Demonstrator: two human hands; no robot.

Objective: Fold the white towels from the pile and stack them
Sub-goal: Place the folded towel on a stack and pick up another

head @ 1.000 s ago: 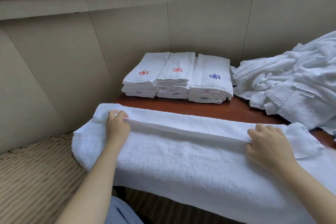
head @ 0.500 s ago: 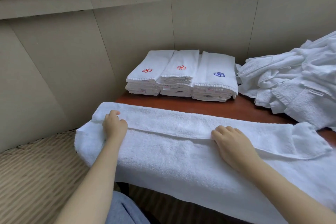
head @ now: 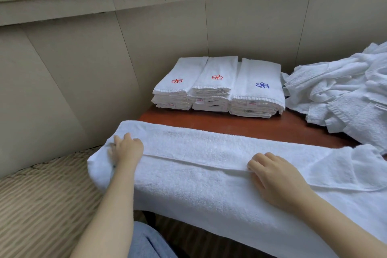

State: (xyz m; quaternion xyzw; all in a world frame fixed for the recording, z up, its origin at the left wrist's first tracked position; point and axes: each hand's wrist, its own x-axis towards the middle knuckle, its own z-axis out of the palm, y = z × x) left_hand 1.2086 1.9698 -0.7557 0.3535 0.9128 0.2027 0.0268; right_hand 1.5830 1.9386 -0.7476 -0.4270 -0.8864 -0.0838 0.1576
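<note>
A large white towel (head: pixel 209 190) lies across the near edge of the table, folded lengthwise, its folded edge running left to right. My left hand (head: pixel 127 151) presses on the towel's left end, where it hangs over the table corner. Resting at the folded edge near the middle is my right hand (head: pixel 274 176), fingers bent down onto the cloth. Three stacks of folded white towels (head: pixel 217 86) with red and blue flower marks stand at the back. The pile of unfolded white towels (head: pixel 345 94) is heaped at the right.
The red-brown table (head: pixel 251 128) shows as a bare strip between the spread towel and the stacks. A beige panelled wall (head: pixel 104 69) closes in the back and left. A striped woven seat (head: pixel 41 205) is at the lower left.
My right hand slid left along the folded edge, from the towel's right part towards the middle. My left hand shifted a little left onto the towel's end.
</note>
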